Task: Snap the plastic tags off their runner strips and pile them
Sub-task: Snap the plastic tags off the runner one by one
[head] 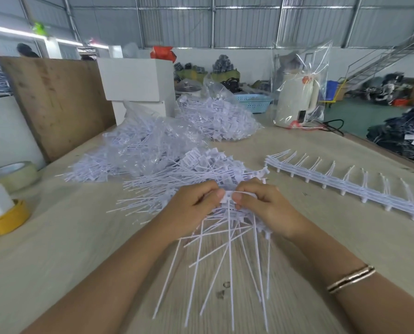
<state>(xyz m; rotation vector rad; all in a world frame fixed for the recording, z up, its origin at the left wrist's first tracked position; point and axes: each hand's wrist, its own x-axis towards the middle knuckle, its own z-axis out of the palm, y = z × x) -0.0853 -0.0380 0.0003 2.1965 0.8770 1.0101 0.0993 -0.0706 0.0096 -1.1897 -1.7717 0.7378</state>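
At the centre of the frame a white tag strip (232,227) is held just above the pale wooden counter (56,249), its long thin tails fanning down toward the bottom of the picture. The left hand (191,208) pinches the strip's head end between thumb and curled fingers, and the right hand (266,208) pinches it right beside, thumb tips nearly touching; both grips are closed on the plastic. A banded bracelet (350,278) sits on the right forearm at lower right.

Just behind the hands lies a loose pile of tags (196,169), heads and tails tangled. Further back, toward the upper middle, two clear plastic bags of tags (153,138) and (218,119) slump on the counter. To the right, well apart from the hands, a row of stripped runner strips (345,184) stretches diagonally toward the right edge, its short stubs sticking up.

At the left edge rest a roll of clear tape (13,174) and, nearer, a yellow tape roll (6,220) with a white object on it. A plywood board (54,100) leans at upper left, white boxes (136,80) stand behind the bags, and a cream kettle wrapped in clear film (297,97) stands at upper right.
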